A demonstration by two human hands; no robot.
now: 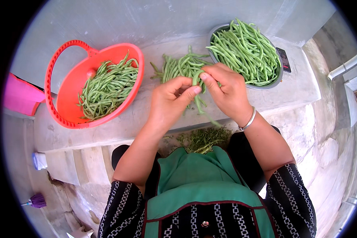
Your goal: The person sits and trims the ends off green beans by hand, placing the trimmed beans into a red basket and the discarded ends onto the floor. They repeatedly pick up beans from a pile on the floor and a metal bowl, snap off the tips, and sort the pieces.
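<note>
Between my two hands, over the front of a concrete ledge, is a green bean. My left hand pinches it between thumb and fingers. Close by, my right hand grips its upper part, and a silver bangle circles that wrist. Part of a long bean hangs down below the fingers. Just behind my hands lies a loose pile of green beans on the ledge, partly covered by them.
At left a red plastic basket with a raised handle holds many beans. A grey metal basin heaped with beans stands at right, a dark device beside it. Plant scraps lie below the ledge. A purple brush is at lower left.
</note>
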